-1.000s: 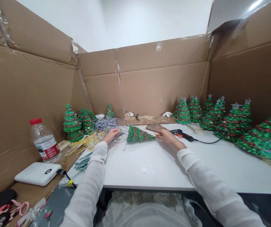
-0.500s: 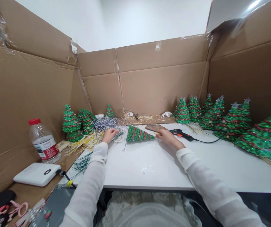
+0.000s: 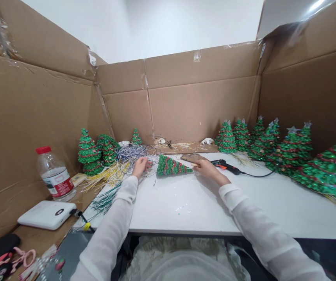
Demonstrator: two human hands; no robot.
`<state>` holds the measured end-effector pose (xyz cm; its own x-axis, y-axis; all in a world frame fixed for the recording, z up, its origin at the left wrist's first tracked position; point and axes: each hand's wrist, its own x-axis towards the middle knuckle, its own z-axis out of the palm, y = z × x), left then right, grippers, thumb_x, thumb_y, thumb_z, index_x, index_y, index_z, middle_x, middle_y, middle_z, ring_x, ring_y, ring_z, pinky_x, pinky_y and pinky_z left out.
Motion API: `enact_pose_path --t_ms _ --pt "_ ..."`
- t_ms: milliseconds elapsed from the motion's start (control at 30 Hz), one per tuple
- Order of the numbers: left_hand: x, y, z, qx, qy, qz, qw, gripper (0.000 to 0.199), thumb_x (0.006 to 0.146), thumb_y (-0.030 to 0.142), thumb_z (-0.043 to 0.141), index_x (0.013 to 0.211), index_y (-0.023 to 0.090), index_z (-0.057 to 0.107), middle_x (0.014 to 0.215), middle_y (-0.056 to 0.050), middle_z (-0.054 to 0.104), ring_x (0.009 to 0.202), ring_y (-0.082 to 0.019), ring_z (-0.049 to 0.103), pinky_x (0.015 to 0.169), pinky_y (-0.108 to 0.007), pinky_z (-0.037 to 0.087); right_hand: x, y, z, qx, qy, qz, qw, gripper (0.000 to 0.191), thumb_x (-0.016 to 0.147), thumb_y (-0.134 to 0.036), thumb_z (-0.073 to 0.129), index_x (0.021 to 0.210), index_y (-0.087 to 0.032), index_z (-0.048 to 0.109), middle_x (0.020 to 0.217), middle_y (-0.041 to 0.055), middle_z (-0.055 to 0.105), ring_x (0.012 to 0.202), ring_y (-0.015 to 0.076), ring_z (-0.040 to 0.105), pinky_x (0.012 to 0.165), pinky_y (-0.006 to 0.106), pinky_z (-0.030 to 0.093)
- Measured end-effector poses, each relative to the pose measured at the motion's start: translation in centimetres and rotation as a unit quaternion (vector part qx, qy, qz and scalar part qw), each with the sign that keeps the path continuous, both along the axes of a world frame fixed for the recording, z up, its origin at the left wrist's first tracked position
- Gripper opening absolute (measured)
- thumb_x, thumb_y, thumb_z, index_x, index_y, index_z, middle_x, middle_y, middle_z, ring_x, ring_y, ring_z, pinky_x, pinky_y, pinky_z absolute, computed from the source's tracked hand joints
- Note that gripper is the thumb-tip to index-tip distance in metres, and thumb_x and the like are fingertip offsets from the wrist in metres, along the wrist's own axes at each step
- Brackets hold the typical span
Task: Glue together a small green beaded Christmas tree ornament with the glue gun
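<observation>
On the white table (image 3: 179, 212) at your 12 o'clock lies a green beaded Christmas tree (image 3: 170, 166), on its side between your hands, its tip at your right hand (image 3: 211, 169), with a hot glue gun (image 3: 223, 166) at 2 o'clock beyond that hand. Your right fingers (image 3: 200, 165) sit together at a small pale stick by the tree's tip, grip unclear. The change: your left hand (image 3: 140, 168) has shifted toward a small red-and-green piece (image 3: 148, 164) at the silver wire tangle (image 3: 129, 153), its fingers bunched, though you cannot tell whether they clamp it.
</observation>
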<state>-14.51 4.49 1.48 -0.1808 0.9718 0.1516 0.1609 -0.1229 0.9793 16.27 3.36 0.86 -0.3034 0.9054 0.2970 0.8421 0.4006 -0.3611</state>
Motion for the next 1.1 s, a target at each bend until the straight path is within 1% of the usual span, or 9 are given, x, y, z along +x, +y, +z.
enact_pose_path --t_ms 233,400,533,600,667,767,867,1000,1100 --pt "-0.5 -0.7 0.3 -0.027 -0.117 -0.038 0.992 0.025 0.074 0.037 0.062 0.077 0.015 0.049 0.076 -0.005 0.067 0.058 -0.009 0.062 0.049 -0.018 0.042 0.1 0.0 0.1 -0.002 -0.012 0.020 1.000 0.017 0.075 -0.019 0.045 0.067 -0.017 0.060 0.066 0.0040 0.060 0.062 0.0155 0.051 0.055 0.025 0.029" --pt "-0.8 -0.6 0.5 -0.046 -0.213 -0.067 0.974 0.029 0.081 0.043 0.052 0.078 0.014 0.054 0.079 -0.007 0.066 0.064 -0.011 0.062 0.060 -0.022 0.050 0.0 -0.1 0.1 0.001 -0.015 0.005 1.000 0.018 0.076 -0.020 0.045 0.067 -0.017 0.061 0.068 0.0050 0.061 0.063 0.0157 0.052 0.055 0.024 0.029" --pt "0.0 -0.7 0.1 -0.046 -0.278 -0.111 0.953 0.021 0.085 0.031 0.049 0.082 0.013 0.060 0.083 -0.007 0.065 0.073 -0.010 0.060 0.071 -0.022 0.051 0.0 -0.2 0.2 0.002 -0.019 0.004 1.000 0.018 0.076 -0.018 0.045 0.068 -0.016 0.061 0.072 0.0064 0.062 0.066 0.0161 0.053 0.056 0.024 0.029" --pt "0.7 -1.0 -0.3 -0.045 -0.266 -0.138 0.953 0.015 0.083 0.021 0.051 0.089 0.013 0.063 0.088 -0.007 0.064 0.079 -0.010 0.060 0.076 -0.021 0.050 0.0 -0.2 0.2 0.004 -0.017 0.006 1.000 0.019 0.076 -0.018 0.044 0.069 -0.016 0.062 0.072 0.0068 0.063 0.066 0.0165 0.053 0.056 0.024 0.030" --pt "1.2 -1.2 -0.5 -0.034 -0.237 -0.163 0.957 0.017 0.082 0.017 0.052 0.096 0.014 0.063 0.091 -0.006 0.063 0.081 -0.009 0.059 0.080 -0.021 0.048 0.0 -0.2 0.2 0.007 -0.015 0.004 1.000 0.020 0.077 -0.017 0.044 0.070 -0.016 0.063 0.073 0.0071 0.063 0.066 0.0170 0.054 0.057 0.025 0.030" --pt "1.7 -1.3 -0.9 -0.025 -0.204 -0.182 0.961 0.022 0.083 0.022 0.053 0.102 0.017 0.061 0.094 -0.005 0.062 0.080 -0.009 0.058 0.078 -0.022 0.047 0.0 -0.2 0.2 0.010 -0.015 0.003 1.000 0.019 0.077 -0.018 0.045 0.071 -0.016 0.063 0.072 0.0068 0.063 0.066 0.0170 0.054 0.056 0.025 0.030" --pt "2.0 -1.1 -1.3 -0.031 -0.166 -0.184 0.968 0.027 0.083 0.030 0.053 0.106 0.019 0.060 0.096 -0.006 0.061 0.076 -0.009 0.057 0.068 -0.019 0.046 -0.1 -0.2 0.2 0.012 -0.016 0.006 1.000 0.021 0.078 -0.020 0.044 0.069 -0.017 0.062 0.069 0.0057 0.062 0.063 0.0160 0.053 0.055 0.024 0.030" --pt "2.5 -0.7 -1.6 -0.025 -0.110 -0.163 0.980 0.034 0.083 0.041 0.049 0.108 0.021 0.059 0.094 -0.004 0.058 0.066 -0.005 0.051 0.054 -0.014 0.039 -0.1 -0.3 0.2 0.004 -0.015 0.006 1.000 0.020 0.078 -0.019 0.043 0.069 -0.017 0.062 0.068 0.0052 0.061 0.062 0.0157 0.052 0.054 0.025 0.029" --pt "2.5 -0.7 -1.4 -0.005 -0.092 -0.109 0.990 0.036 0.083 0.045 0.046 0.103 0.019 0.060 0.086 -0.002 0.054 0.056 -0.003 0.044 0.044 -0.013 0.032 -0.1 -0.3 0.3 -0.002 -0.013 0.005 1.000 0.020 0.078 -0.019 0.043 0.069 -0.017 0.061 0.067 0.0046 0.060 0.061 0.0155 0.051 0.054 0.025 0.029"
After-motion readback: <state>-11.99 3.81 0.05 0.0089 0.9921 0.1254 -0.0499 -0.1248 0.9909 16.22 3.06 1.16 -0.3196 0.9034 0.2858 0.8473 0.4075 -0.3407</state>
